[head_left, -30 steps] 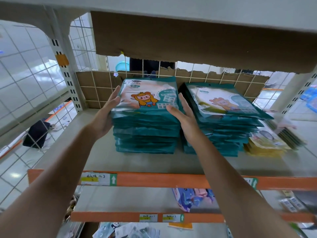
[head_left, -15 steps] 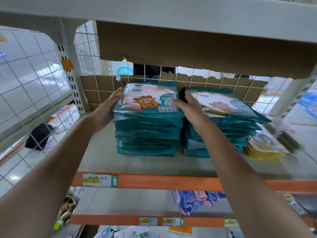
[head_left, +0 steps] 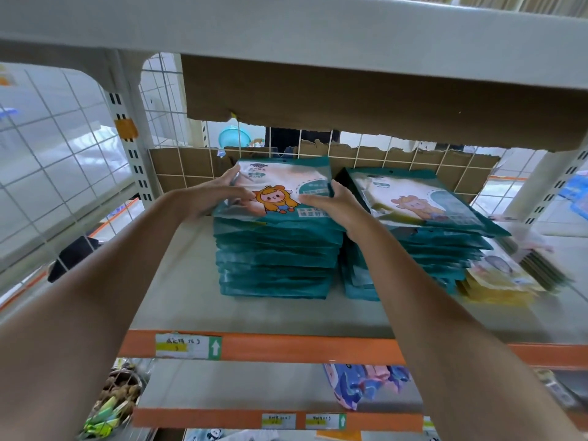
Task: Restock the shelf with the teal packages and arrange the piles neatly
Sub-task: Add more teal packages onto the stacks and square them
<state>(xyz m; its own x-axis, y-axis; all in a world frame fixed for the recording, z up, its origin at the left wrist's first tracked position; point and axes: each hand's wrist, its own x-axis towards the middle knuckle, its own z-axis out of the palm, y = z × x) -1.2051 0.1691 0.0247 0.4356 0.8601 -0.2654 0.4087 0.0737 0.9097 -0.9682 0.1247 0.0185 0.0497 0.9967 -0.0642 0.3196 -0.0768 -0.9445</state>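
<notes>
Both hands had been brought up from the flanks of the left pile onto its top package, where half a second before flat palms had been pressed against the sides. That package was clasped at its left edge by the left hand, with the thumb laid over the printed face and the fingers run along the side. At the right edge it was held by the right hand, whose fingers were bent into the narrow gap between the piles. How far the fingers reached underneath could not be told.

The teal packages were stacked in two piles on the shelf, just in front of the cardboard backing. The left pile was fairly square. The right pile was fanned out, its top package overhanging toward the yellow packets beside it.

Several risks could be judged from this. If only the top package were shifted, the slippery film layers beneath might be dragged along and the square edges skewed. The right pile might be nudged by the right wrist, which was touching it, and its overhanging upper layers might be slid off onto the yellow packets.
</notes>
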